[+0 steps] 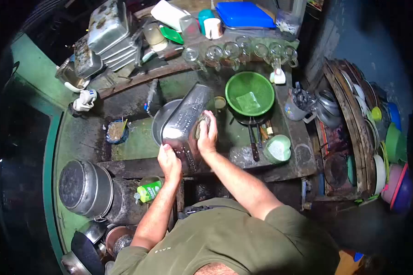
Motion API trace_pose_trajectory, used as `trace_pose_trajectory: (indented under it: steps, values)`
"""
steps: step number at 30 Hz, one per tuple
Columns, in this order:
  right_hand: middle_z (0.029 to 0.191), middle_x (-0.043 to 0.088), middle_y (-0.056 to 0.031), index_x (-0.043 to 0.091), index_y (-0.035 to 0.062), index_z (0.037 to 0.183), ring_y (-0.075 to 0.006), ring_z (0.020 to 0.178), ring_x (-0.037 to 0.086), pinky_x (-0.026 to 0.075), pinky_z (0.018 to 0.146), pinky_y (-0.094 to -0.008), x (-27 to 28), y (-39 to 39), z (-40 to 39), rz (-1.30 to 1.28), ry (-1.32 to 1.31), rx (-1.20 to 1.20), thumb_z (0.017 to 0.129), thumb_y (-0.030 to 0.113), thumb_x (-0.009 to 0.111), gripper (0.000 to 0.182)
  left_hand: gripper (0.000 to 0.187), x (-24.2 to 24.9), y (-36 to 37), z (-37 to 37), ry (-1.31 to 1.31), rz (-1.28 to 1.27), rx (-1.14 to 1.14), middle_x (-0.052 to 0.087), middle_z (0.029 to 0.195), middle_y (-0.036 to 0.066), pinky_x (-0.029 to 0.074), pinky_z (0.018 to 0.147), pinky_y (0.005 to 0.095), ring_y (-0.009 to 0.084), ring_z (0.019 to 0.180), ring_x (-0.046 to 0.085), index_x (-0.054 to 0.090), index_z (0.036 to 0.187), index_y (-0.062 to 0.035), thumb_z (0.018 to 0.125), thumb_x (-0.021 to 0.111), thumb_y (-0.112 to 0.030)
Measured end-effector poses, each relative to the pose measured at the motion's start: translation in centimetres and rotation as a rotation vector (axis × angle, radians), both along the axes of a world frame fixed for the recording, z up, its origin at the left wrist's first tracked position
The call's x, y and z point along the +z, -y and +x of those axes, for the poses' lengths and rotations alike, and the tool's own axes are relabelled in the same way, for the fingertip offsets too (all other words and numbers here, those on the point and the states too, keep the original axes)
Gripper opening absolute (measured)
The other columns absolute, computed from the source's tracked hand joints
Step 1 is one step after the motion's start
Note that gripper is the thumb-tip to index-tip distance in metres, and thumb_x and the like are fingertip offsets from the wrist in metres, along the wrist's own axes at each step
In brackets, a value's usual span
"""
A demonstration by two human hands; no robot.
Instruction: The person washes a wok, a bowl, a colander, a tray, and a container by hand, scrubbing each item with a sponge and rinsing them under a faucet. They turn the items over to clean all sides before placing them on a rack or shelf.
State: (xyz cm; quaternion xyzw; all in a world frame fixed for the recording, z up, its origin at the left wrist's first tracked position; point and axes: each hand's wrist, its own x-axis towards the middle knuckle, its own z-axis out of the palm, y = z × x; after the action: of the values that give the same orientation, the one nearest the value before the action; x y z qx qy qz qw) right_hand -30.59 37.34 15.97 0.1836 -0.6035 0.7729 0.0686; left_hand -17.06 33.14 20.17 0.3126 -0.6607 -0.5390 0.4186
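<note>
A wet, shiny metal pan [186,112] is tilted above the sink, between my two hands. My left hand [169,160] grips its lower left edge near the sink's front rim. On the pan's right side, my right hand [207,133] presses something dark, perhaps a scrubber, too hidden to tell. Behind the pan, a round grey basin [159,123] shows in part. To the right sits a green basin [249,94], with dark-handled utensils [253,145] and a pale green container [278,149] in front of it.
Glass mugs [214,54] line the back ledge, below a blue lid [245,15]. Stacked metal pans [110,32] stand at the back left. A large pot [86,189] and a green bottle [148,191] are front left. A wooden dish rack [351,123] is at right.
</note>
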Motion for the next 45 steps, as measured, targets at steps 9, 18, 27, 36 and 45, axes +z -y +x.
trace_pose_trajectory:
  steps: [9,18,27,36,45]
  values:
    - [0.090,0.064,-0.0098,0.061,0.0042,0.103,-0.0210,0.075,0.063,0.055,0.061,-0.0384,-6.2,-4.7,-1.8,-0.156,1.100,0.919,0.097,0.021,0.044,0.025,0.017,-0.2,-3.8,-2.4,0.113,-0.243,-0.133,0.059,0.082,0.007,0.046,0.068,0.0324,0.0138,0.074,0.053,0.057,0.092,-0.0007,0.095,0.053,-0.017]
    - [0.111,0.064,-0.0163,0.059,-0.0027,0.117,-0.0267,0.105,0.059,0.043,0.094,-0.0344,-3.9,-26.3,-11.5,0.799,0.251,-0.033,0.087,0.020,0.066,0.039,0.008,-3.9,-3.0,-5.9,0.101,-0.127,0.022,0.053,0.070,0.009,0.045,0.062,0.0333,0.0185,0.064,0.052,0.052,0.093,-0.0025,0.091,0.056,-0.009]
    - [0.145,0.037,-0.0252,0.027,0.0008,0.146,-0.0365,0.135,0.037,0.031,0.112,-0.0431,2.5,-12.6,-5.0,0.823,-0.240,0.619,0.068,0.026,0.081,0.098,0.009,-6.1,0.9,-11.4,-0.094,0.123,0.037,0.057,0.080,0.007,0.047,0.067,0.0306,0.0148,0.073,0.056,0.051,0.099,-0.0021,0.094,0.053,-0.010]
    - [0.124,0.050,-0.0291,0.005,0.0072,0.151,-0.0446,0.107,0.053,0.043,0.096,-0.0490,-6.2,9.4,-6.0,1.226,-0.116,0.373,0.071,0.000,0.059,0.097,0.038,-15.7,16.2,-13.8,-0.011,0.387,-0.357,0.062,0.106,0.007,0.047,0.084,0.0268,0.0118,0.095,0.057,0.054,0.130,-0.0056,0.098,0.054,-0.026]
    - [0.102,0.065,-0.0216,0.037,0.0177,0.144,-0.0386,0.102,0.062,0.048,0.089,-0.0428,-20.9,12.2,-13.5,1.056,0.179,0.407,0.070,-0.006,0.050,0.079,0.072,-37.4,26.8,-8.2,0.821,0.386,0.072,0.044,0.138,0.029,0.036,0.108,0.0445,0.0411,0.128,0.044,0.039,0.141,0.0000,0.085,0.064,-0.038]
